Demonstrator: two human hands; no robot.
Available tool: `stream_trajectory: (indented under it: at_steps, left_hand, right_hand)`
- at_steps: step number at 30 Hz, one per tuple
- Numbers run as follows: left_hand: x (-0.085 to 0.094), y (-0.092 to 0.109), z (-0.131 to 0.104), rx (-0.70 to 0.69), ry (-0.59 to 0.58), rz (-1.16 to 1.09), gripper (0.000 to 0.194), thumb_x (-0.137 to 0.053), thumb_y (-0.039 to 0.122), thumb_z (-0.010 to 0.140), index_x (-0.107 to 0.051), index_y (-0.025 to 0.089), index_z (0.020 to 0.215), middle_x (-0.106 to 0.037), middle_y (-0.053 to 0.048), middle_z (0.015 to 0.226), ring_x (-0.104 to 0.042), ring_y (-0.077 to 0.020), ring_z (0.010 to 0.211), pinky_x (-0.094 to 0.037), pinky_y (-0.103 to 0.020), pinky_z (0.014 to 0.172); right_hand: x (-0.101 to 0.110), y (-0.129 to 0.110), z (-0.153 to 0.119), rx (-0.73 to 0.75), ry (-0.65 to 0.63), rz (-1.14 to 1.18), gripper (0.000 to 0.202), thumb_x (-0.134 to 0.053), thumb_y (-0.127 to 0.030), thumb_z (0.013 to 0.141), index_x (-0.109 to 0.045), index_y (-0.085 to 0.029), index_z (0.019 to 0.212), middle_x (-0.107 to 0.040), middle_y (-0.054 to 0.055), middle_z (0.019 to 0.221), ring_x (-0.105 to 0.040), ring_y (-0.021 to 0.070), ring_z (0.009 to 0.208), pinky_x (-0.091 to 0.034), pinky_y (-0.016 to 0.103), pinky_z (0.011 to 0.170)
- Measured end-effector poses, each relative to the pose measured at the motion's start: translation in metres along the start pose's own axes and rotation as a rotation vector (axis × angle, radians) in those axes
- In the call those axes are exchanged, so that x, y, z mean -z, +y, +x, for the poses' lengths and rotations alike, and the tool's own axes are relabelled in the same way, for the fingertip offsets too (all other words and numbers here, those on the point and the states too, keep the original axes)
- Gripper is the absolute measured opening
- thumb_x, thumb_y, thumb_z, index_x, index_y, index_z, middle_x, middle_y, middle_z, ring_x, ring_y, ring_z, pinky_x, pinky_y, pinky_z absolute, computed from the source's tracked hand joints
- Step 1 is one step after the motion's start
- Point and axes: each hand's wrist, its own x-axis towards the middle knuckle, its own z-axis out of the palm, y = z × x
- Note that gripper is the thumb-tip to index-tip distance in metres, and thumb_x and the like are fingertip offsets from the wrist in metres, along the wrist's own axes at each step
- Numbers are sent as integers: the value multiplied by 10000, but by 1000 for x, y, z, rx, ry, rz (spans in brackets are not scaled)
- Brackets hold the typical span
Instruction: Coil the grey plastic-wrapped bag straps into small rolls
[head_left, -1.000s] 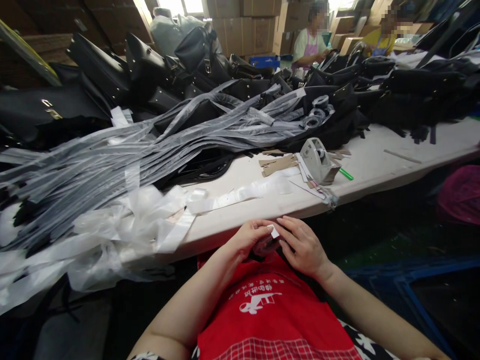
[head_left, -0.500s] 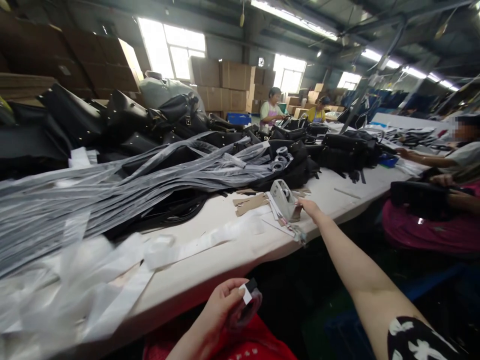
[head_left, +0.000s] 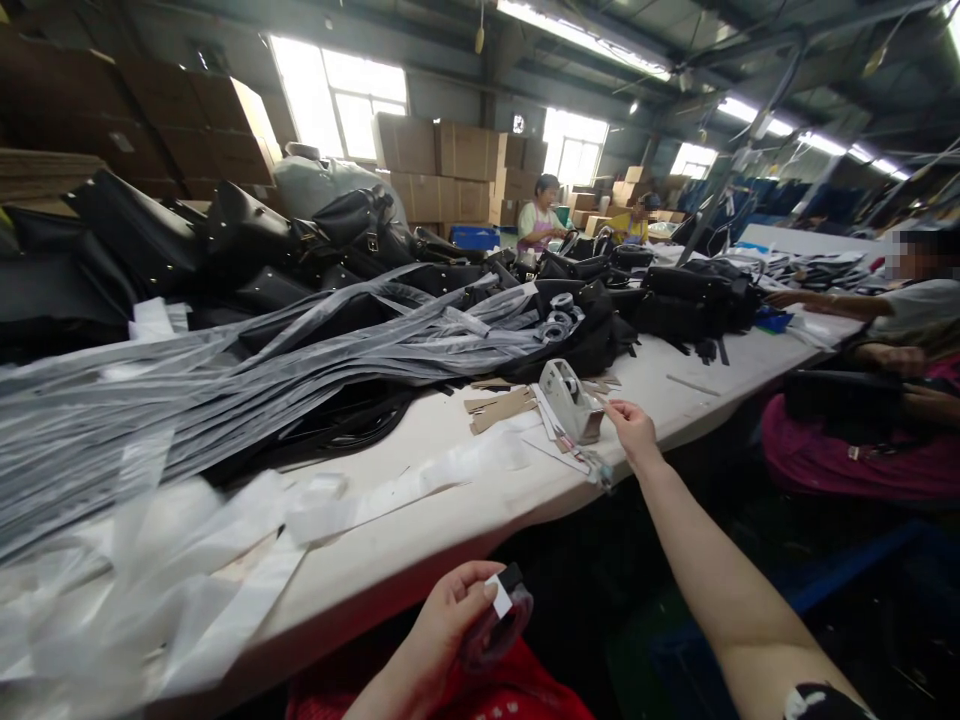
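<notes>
Low over my lap, my left hand point(head_left: 454, 620) is closed round a coiled strap point(head_left: 491, 640) in clear wrap, with a dark end on top. A small white paper piece point(head_left: 502, 596) is pinned under my thumb against the coil. On the table edge stands a grey tape dispenser point(head_left: 574, 405). My right hand point(head_left: 634, 430) reaches out to its cutting end, thumb and forefinger pinched on what looks like the tape's end; the clear tape itself barely shows.
Long plastic-wrapped straps point(head_left: 322, 345) spread over the left of the white table point(head_left: 442, 510). Black bags point(head_left: 247, 240) pile up behind. Brown card pieces point(head_left: 502, 408) lie beside the dispenser, crumpled white film point(head_left: 172, 580) at near left. Co-workers point(head_left: 922, 290) sit along the right.
My right hand has drawn slightly away from the dispenser to the right. My left hand, with the coiled strap, has shifted a little to the right.
</notes>
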Motion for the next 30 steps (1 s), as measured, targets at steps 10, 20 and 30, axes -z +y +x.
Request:
stream_trajectory:
  at_steps: [10, 20, 30]
  left_hand:
    - [2, -4, 5, -167, 75, 69, 512, -834, 445, 609, -663, 112, 959, -715, -108, 842, -659, -177, 736, -489, -247, 667]
    - [5, 7, 7, -419, 303, 327, 358, -711, 337, 733, -637, 123, 1010, -721, -73, 859, -649, -157, 733, -497, -244, 684]
    - [13, 8, 2, -473, 346, 374, 319, -668, 313, 773, -628, 134, 1035, -729, -82, 894, -668, -170, 790, -508, -261, 738]
  right_hand:
    - [3, -36, -74, -247, -223, 66, 229, -672, -398, 711, -640, -172, 698, -640, 16, 584, -584, 141, 522, -481, 259, 559]
    - [-47, -133, -238, -299, -842, 540, 342, -763, -467, 694, -626, -154, 704, -598, -21, 579, -509, 81, 505, -431, 200, 494]
    - [-68, -131, -250, -399, -889, 445, 419, -783, -519, 635, -573, -156, 627, -570, -30, 520, -478, 70, 437, -367, 188, 426]
